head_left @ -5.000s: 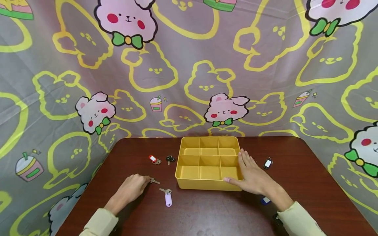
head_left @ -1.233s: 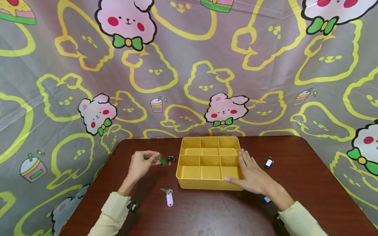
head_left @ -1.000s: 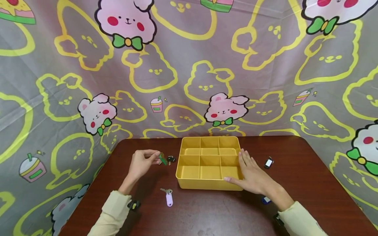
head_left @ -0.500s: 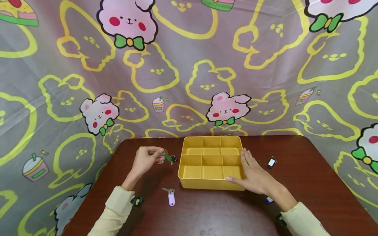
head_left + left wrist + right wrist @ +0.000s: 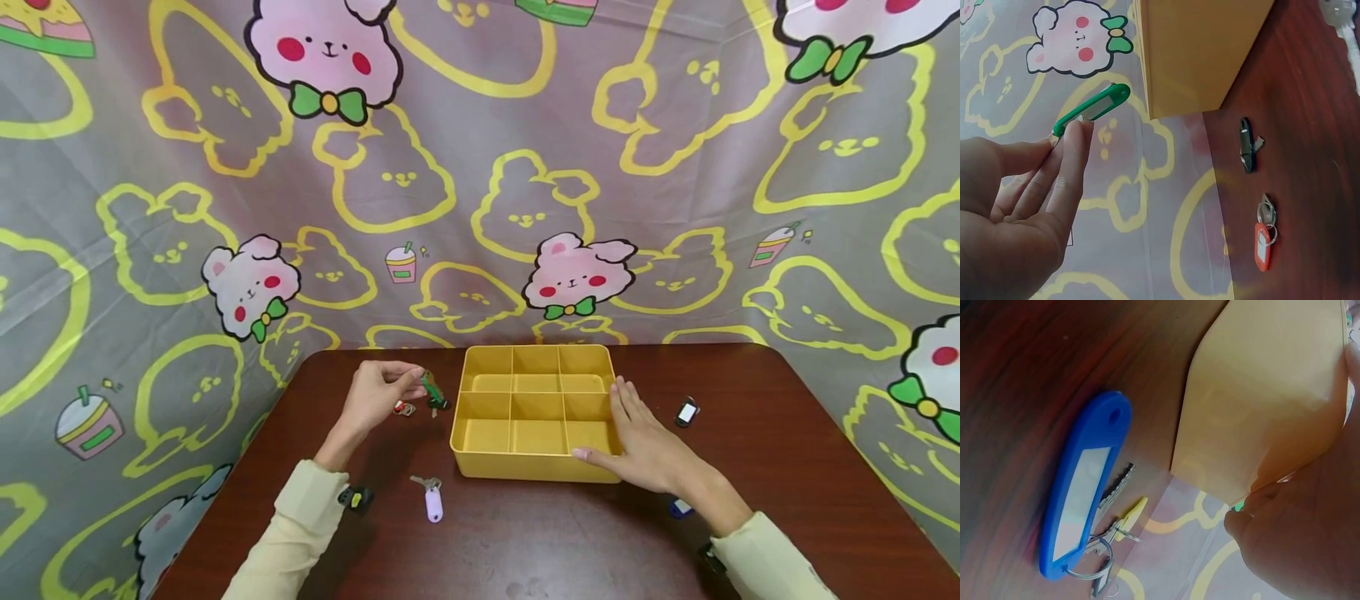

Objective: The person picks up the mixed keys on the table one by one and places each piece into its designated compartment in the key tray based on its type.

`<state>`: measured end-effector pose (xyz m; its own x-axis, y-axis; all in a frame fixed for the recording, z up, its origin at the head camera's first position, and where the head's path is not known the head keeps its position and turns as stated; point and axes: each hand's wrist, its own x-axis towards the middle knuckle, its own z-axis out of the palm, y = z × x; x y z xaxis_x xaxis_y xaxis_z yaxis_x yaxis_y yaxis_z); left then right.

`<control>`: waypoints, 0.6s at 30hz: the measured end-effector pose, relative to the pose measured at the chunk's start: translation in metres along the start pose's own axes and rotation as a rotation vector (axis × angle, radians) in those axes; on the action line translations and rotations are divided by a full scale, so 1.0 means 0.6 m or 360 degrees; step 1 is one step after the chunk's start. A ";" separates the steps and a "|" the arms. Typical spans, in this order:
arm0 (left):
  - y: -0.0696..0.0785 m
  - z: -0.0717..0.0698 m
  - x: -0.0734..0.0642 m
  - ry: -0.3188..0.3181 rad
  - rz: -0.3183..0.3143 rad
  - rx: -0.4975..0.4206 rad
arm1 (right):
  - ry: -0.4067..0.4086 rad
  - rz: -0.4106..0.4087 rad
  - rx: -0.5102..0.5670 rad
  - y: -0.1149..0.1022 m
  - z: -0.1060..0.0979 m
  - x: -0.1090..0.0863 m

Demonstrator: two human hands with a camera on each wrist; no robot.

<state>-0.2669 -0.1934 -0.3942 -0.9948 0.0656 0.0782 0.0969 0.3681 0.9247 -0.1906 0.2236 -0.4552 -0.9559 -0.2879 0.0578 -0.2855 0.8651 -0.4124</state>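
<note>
Over a dark table (image 5: 555, 542), pinches a green key tag (image 5: 1096, 106) in the left hand (image 5: 381, 393), left of the yellow box (image 5: 536, 467). Rests the right hand (image 5: 647, 446), straight-fingered, against its right side.

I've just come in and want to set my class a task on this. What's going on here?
A person's left hand pinches a green tag above the table, left of a divided yellow box with nothing showing inside. The right hand rests against the box's right side. Other tags lie on the table: purple and red to the left, blue to the right.
</note>
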 end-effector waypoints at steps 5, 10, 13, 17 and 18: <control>0.008 0.008 0.004 -0.0026 -0.0018 -0.0046 | -0.0006 -0.0001 0.0002 0.000 -0.001 0.000; 0.011 0.015 0.006 -0.0045 0.0003 -0.0038 | -0.0009 -0.0001 -0.0005 -0.001 -0.002 -0.002; 0.013 0.016 0.008 -0.0053 0.0013 -0.0002 | -0.0006 -0.0005 -0.0007 -0.002 -0.003 -0.002; 0.016 0.017 0.010 -0.0059 0.0022 0.0013 | -0.0007 -0.0006 -0.0022 -0.002 -0.001 -0.001; 0.017 0.018 0.010 -0.0060 0.0024 0.0005 | -0.0009 -0.0003 -0.0027 -0.002 0.000 -0.001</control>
<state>-0.2718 -0.1793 -0.3882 -0.9913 0.1062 0.0780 0.1122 0.3696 0.9224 -0.1899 0.2226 -0.4546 -0.9549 -0.2920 0.0536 -0.2887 0.8713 -0.3968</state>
